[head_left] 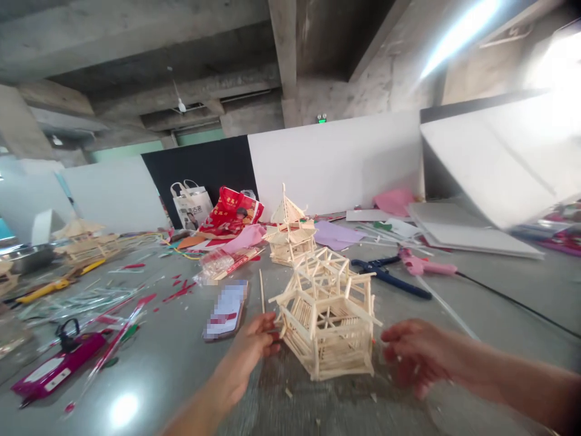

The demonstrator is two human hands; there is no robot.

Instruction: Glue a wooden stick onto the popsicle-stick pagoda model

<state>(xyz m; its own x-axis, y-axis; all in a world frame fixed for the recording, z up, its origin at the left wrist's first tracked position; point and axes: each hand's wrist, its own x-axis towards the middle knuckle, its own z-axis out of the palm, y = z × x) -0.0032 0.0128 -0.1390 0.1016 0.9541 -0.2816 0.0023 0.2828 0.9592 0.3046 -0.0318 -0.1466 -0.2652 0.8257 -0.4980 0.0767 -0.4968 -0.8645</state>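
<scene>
A many-sided wooden stick model (pixel 342 348) of a small building, with no roof on it, stands on the grey table in front of me. My left hand (pixel 249 345) is at its left side, fingers apart and close to the sticks; whether they touch it I cannot tell. On the other side my right hand (pixel 415 351) is held open, a small gap from the model, slightly blurred. Just behind it is another stick frame (pixel 322 260), partly hidden. Farther back rises a stick pagoda (pixel 289 233) with a pointed roof. One loose stick (pixel 261 290) lies beyond my left fingers.
A phone (pixel 227 309) lies left of the model. At right are blue-handled pliers (pixel 394 281) and a pink glue gun (pixel 422 264) with a black cord. A magenta power strip (pixel 61 366) sits at left. Red bag (pixel 233 212) and white boards (pixel 467 227) are behind.
</scene>
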